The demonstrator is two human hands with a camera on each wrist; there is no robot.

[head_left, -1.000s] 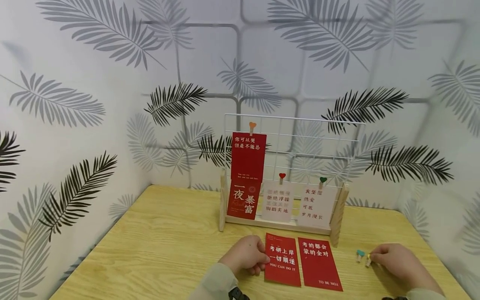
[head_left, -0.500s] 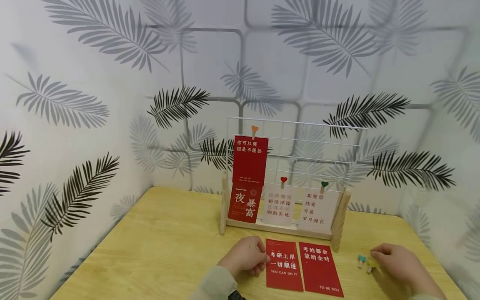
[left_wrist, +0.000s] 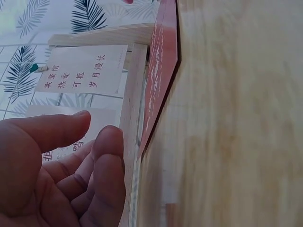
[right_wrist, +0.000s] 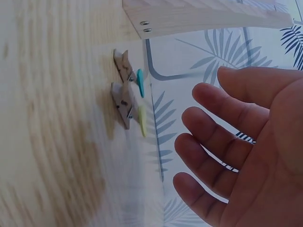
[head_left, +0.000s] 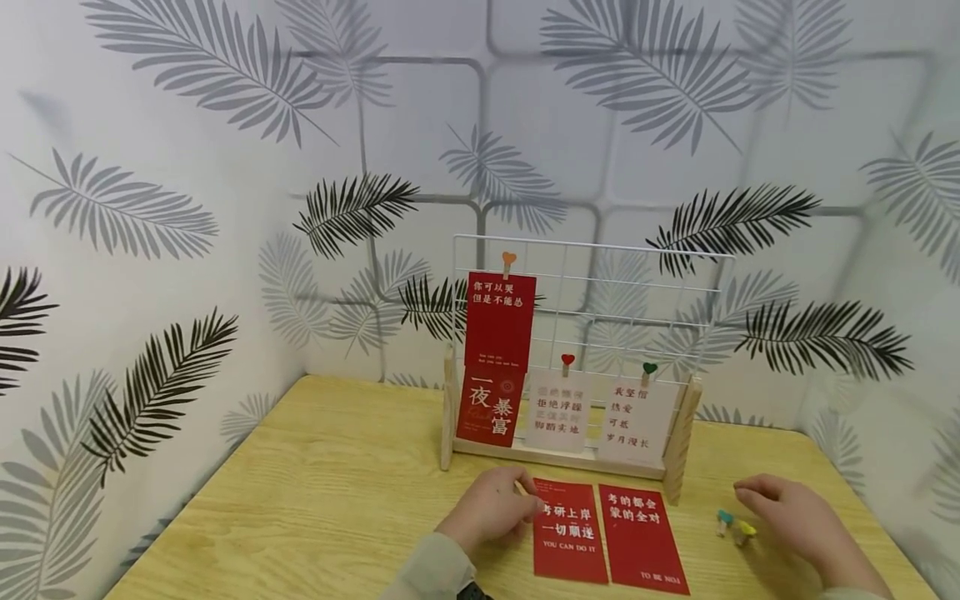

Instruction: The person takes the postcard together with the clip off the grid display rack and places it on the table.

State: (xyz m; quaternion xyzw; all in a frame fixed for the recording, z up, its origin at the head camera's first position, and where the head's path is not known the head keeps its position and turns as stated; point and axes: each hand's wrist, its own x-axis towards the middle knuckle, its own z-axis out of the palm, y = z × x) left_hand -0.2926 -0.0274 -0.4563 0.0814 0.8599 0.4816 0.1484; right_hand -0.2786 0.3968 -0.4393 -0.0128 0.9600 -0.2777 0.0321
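My left hand is at the left edge of a red card printed "YOU CAN DO IT". In the left wrist view its fingers are loosely curled, thumb apart from them, with nothing between. A second red card lies just right of the first. My right hand hovers at the right with relaxed, spread fingers and holds nothing. Close to it on the table lie two small wooden clothespins, one with a teal top and one with a yellow top; they lie side by side in the right wrist view.
Behind the cards stands a white wire grid rack on a wooden base. Clothespins with heart tops hang on it, along with red cards and white cards. Patterned walls enclose the wooden table.
My right hand has let go of the yellow-topped clothespin and drawn slightly away from it, fingers loosening. My left hand has stayed by the card, its fingers shifting a little.
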